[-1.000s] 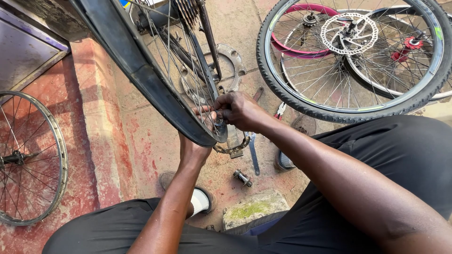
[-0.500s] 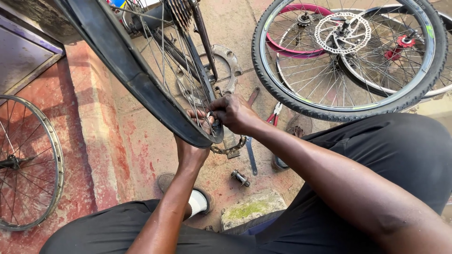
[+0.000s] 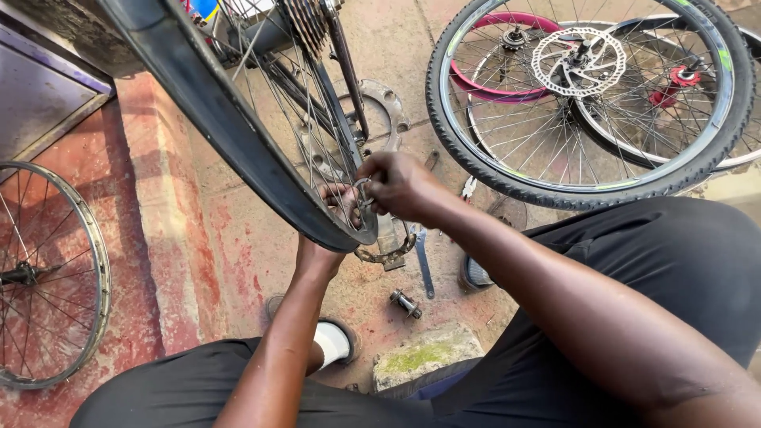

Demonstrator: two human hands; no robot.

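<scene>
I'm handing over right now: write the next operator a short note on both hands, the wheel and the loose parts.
Right hand: grip closed on a small metal ring tool at the wheel rim.
Left hand: behind the tyre, steadying it; grip hidden.
On the ground: chain, flat spanner, small axle part.
Done: wheel upright, tool on.
Left: can't tell how far the spoke work has got.

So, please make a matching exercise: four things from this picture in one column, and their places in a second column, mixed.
1. bare rim
2. disc rotor
3. small axle part
4. right hand

a. on the ground between the knees
b. at the left edge
c. on the spokes of the near wheel
d. top right, on a tyred wheel

Pairs: 1-b, 2-d, 3-a, 4-c
</scene>
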